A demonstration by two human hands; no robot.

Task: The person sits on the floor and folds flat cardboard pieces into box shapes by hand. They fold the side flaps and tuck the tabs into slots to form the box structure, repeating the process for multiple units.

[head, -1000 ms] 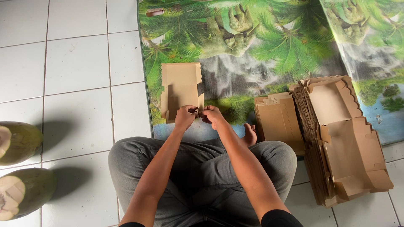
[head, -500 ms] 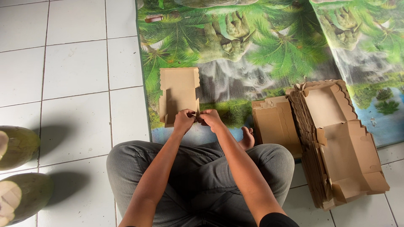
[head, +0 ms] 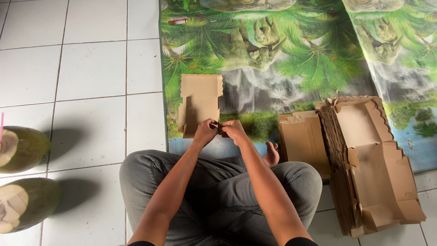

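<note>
Here the left hand (head: 205, 132) and right hand (head: 233, 130) met, each grip pinched shut on the near edge of the flat cardboard box blank (head: 200, 104). The blank lay on the printed mat (head: 273, 59), stretching toward twelve o'clock from the fingers. Folding it well probably called for firm, even creasing along the scored line.

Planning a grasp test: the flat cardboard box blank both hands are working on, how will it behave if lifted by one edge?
The box blank looks like thin creased card, so it would likely flex and hinge at the folds. It probably weighs little for its area; left hand and right hand pinch only its near edge. Lying flat on the printed mat, it should slide, not roll.
</note>
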